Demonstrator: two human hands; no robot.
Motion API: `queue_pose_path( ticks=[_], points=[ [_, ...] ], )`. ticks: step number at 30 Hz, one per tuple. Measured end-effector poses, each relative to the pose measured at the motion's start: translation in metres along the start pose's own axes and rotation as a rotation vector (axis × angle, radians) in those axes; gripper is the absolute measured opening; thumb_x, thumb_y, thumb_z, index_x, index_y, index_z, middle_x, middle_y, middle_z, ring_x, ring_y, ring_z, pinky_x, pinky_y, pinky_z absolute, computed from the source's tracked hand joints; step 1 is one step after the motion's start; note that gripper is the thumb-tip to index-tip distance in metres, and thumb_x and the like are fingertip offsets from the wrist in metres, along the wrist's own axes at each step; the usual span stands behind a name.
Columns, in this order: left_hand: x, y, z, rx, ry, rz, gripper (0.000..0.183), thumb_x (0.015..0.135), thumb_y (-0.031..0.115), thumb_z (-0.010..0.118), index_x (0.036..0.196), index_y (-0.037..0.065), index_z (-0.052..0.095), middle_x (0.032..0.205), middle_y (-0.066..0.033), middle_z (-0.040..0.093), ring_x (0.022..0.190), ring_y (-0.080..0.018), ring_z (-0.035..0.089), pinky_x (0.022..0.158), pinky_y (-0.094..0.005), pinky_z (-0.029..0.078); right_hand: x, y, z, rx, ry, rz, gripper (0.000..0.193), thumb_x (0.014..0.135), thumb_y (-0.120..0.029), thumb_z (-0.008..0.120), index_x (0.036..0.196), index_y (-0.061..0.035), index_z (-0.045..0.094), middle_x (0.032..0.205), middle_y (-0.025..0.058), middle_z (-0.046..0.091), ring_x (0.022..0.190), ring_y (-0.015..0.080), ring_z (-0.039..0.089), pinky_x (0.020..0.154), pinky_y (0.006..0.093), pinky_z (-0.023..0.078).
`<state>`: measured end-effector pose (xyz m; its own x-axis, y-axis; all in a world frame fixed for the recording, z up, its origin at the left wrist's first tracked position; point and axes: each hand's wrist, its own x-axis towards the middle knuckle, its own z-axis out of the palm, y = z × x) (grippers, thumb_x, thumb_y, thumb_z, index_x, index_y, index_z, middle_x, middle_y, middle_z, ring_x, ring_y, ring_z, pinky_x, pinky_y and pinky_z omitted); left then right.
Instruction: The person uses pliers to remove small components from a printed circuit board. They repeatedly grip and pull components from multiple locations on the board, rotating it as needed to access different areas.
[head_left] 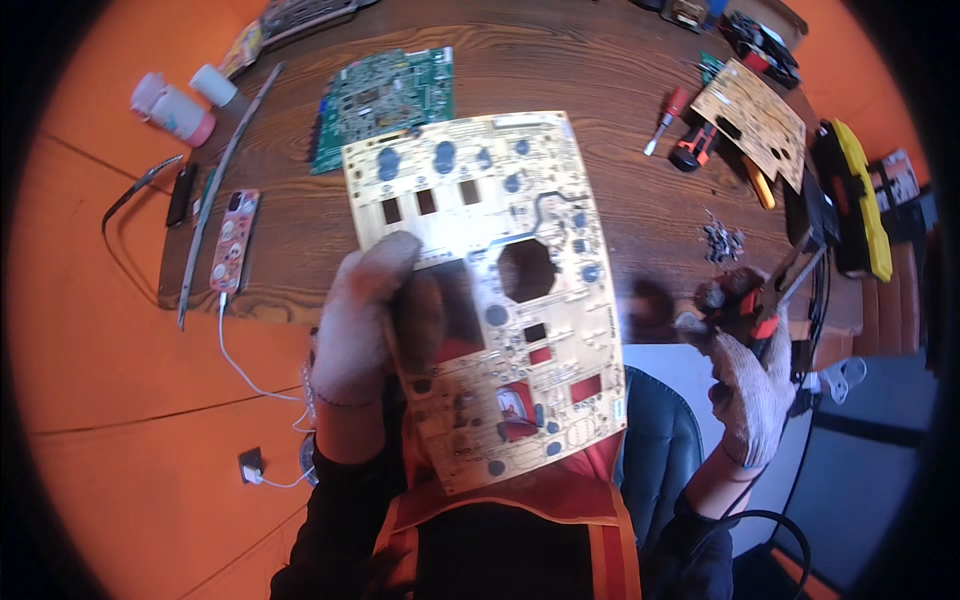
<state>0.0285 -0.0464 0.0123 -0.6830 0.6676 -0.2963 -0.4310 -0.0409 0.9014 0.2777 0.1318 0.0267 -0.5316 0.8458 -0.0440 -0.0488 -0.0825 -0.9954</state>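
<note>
In the centre of the frame the gloved left hand (365,315) grips a large tan circuit board (490,290) by its left edge, thumb across the face, holding it up flat toward the camera and tilted a little. The board has several rectangular cut-outs, one eight-sided hole near its middle and grey round pads scattered over it; it hangs above the near edge of the wooden table (590,120) and the person's lap.

At the right of the frame the gloved right hand (750,385) is clenched around a tool with red and black handles (755,300), which looks like pliers; the tip is blurred. This hand is well apart from the held board.

On the table, just behind the held board in the upper centre, lies a green circuit board (385,100). In the upper right lies a second tan board (755,118), with a red-handled screwdriver (668,117) beside it and a small heap of screws (722,242) below. A yellow and black case (858,195) sits at the right edge. At the left edge lie a phone (232,240) with a white cable (245,370), and white bottles (180,105) stand on the orange floor in the upper left
</note>
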Motion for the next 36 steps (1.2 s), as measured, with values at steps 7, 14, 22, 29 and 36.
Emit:
queue_pose_path(
  ticks=[7, 14, 22, 29, 36],
  points=[
    [-0.01, 0.012, 0.011, 0.075, -0.127, 0.052, 0.048, 0.097, 0.029, 0.039, 0.067, -0.004, 0.059, 0.05, -0.0125, 0.056, 0.036, -0.0169, 0.05, 0.033, -0.0264, 0.038, 0.008, 0.011, 0.016, -0.709, 0.023, -0.327, 0.053, 0.08, 0.011, 0.055, 0.13, -0.0034, 0.046, 0.116, 0.0155, 0.057, 0.105, 0.0236, 0.061, 0.089, 0.0343, 0.049],
    [-0.012, 0.011, 0.013, 0.004, -0.242, 0.09, 0.046, 0.096, 0.026, 0.04, 0.073, -0.007, 0.062, 0.05, -0.013, 0.057, 0.036, -0.0183, 0.049, 0.038, -0.0253, 0.042, 0.013, 0.022, 0.013, -0.869, 0.005, -0.615, 0.052, 0.076, 0.012, 0.058, 0.125, -0.0002, 0.049, 0.114, 0.0187, 0.057, 0.106, 0.031, 0.061, 0.091, 0.0369, 0.047],
    [-0.02, 0.02, 0.015, 0.052, -0.201, 0.077, 0.043, 0.096, 0.024, 0.04, 0.079, -0.009, 0.063, 0.048, -0.0116, 0.055, 0.039, -0.0185, 0.051, 0.041, -0.0261, 0.043, 0.012, 0.011, 0.021, -1.003, 0.011, -0.697, 0.053, 0.07, 0.014, 0.058, 0.121, -0.0007, 0.052, 0.112, 0.0194, 0.057, 0.105, 0.0349, 0.059, 0.09, 0.039, 0.048],
    [-0.025, -0.006, 0.023, 0.357, -0.123, 0.549, 0.022, 0.091, 0.013, 0.054, 0.099, -0.008, 0.058, 0.078, -0.0141, 0.061, 0.064, -0.0216, 0.059, 0.058, -0.031, 0.05, 0.028, -0.018, 0.045, -1.142, 0.015, -0.771, 0.056, 0.068, 0.008, 0.059, 0.122, -0.0033, 0.052, 0.112, 0.0211, 0.053, 0.104, 0.039, 0.054, 0.085, 0.0438, 0.049],
    [-0.018, -0.028, 0.037, 0.872, 0.233, 1.407, 0.032, 0.086, 0.0, 0.063, 0.116, -0.007, 0.053, 0.102, -0.0147, 0.064, 0.081, -0.0211, 0.064, 0.072, -0.0336, 0.054, 0.024, -0.042, 0.067, -1.13, 0.105, -0.835, 0.05, 0.071, 0.014, 0.057, 0.119, 0.0014, 0.053, 0.114, 0.0201, 0.056, 0.11, 0.0375, 0.055, 0.096, 0.0408, 0.044]
  ],
)
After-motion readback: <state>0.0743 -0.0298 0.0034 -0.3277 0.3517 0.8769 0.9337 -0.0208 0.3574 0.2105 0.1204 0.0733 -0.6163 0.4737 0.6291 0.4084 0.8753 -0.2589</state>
